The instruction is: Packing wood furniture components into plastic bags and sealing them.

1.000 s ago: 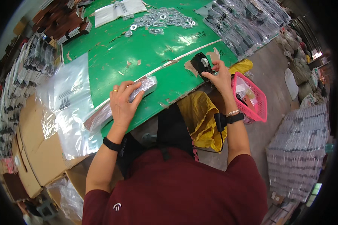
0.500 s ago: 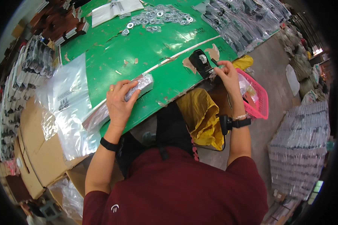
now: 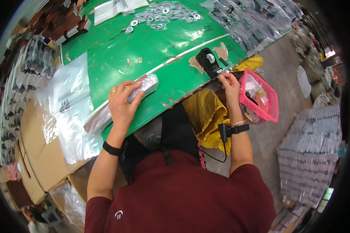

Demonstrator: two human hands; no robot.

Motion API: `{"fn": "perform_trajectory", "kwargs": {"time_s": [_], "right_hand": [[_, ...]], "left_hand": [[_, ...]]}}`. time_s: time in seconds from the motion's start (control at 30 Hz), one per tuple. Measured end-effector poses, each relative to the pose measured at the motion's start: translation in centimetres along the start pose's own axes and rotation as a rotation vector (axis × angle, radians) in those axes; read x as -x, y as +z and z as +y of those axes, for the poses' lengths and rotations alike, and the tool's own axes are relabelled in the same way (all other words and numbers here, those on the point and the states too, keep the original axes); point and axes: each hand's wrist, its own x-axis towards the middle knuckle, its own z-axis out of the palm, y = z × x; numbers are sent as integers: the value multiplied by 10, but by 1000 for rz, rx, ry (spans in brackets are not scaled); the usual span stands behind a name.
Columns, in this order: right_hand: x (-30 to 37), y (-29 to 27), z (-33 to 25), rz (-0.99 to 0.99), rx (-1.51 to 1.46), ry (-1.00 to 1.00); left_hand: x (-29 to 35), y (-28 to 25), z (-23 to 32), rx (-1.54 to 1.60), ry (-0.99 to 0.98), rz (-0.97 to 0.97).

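Observation:
My left hand grips a long, narrow bar wrapped in clear plastic, its thumb on the near side and fingers over the top. The bar lies slantwise along the near edge of the green table. At that edge, further right, sits a black tape dispenser. Just below its front end, my right hand is closed in a pinch, with what looks like a bit of clear tape at the fingertips. A small black strip lies beside the dispenser.
A pink basket holding small items stands right of my right hand. Yellow sacking hangs below the table edge. Clear plastic bags lie at left. Bagged metal rings and bagged dark parts lie farther back.
My right hand has drawn back toward me, from beside the dispenser to below its front end, and its fingers have come closer together. My left hand stays on the wrapped bar.

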Motion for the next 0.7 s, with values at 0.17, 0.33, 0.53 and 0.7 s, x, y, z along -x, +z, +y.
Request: {"fn": "perform_trajectory", "kwargs": {"time_s": [0.17,0.33,0.53,0.7], "right_hand": [[-3,9,-5,103,656,-115],[21,25,-8,-98,270,0],[80,154,-112,-443,-151,8],[86,188,-116,-449,128,-100]], "left_hand": [[4,-4,0,-3,-1,31],[1,1,1,-33,60,22],[17,1,6,-119,72,-11],[35,18,18,-268,180,110]]}}
